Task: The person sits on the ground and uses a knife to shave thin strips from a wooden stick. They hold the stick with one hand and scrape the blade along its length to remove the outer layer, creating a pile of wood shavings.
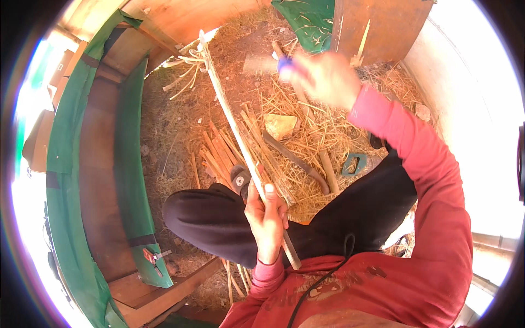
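A long, pale wooden stick [234,124] slants from my lap up to the far left, with thin curled shavings [191,71] still attached near its far end. My left hand [266,218] is closed around its lower part, thumb lying along the wood. To the right of the stick's far end, my right hand [328,79] is raised and smeared by motion. It is closed on what looks like a knife with a blue handle [285,64]; its blade is only a blur.
Between my legs lie split wood sticks [219,156], a pale block [280,126], a curved dark branch [298,158] and straw. A green-covered wooden frame [131,147] stands at left, holding a small red tool [153,257]. A brown board [377,33] leans at the far right beside green cloth [307,24].
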Demonstrator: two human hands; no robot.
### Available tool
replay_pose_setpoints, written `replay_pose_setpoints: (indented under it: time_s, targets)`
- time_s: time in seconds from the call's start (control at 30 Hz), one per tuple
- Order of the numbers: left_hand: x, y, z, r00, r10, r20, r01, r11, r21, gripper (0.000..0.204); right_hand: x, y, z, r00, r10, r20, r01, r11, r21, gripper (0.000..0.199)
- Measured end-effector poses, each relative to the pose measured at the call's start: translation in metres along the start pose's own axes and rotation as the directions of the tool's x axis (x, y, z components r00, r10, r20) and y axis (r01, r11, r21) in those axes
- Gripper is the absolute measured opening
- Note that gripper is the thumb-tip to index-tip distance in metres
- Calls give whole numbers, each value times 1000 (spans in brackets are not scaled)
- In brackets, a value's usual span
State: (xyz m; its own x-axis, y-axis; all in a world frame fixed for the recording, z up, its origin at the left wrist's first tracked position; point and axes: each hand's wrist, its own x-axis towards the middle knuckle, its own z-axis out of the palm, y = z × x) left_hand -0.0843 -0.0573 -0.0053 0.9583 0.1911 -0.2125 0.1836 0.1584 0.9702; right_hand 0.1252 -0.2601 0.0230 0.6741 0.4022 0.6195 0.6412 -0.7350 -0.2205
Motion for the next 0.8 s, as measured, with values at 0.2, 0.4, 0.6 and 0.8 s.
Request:
replay_pose_setpoints:
  time_s: [0.2,0.4,0.6,0.8]
  targets:
    - [6,-1,2,996,85,20,-82,985,-151,51,-35,-48,6,901,-333,279,243,919,311,36]
    - [-1,11,15,991,132,-4,-132,986,-103,55,-34,-35,20,903,-285,320,191,936,295,35]
    - [-4,16,15,986,165,-17,-166,979,-118,56,-35,-44,15,900,-381,214,280,878,388,35]
    - [-11,27,14,986,164,29,-156,970,-188,53,-36,-60,21,943,-328,52,311,927,207,47]
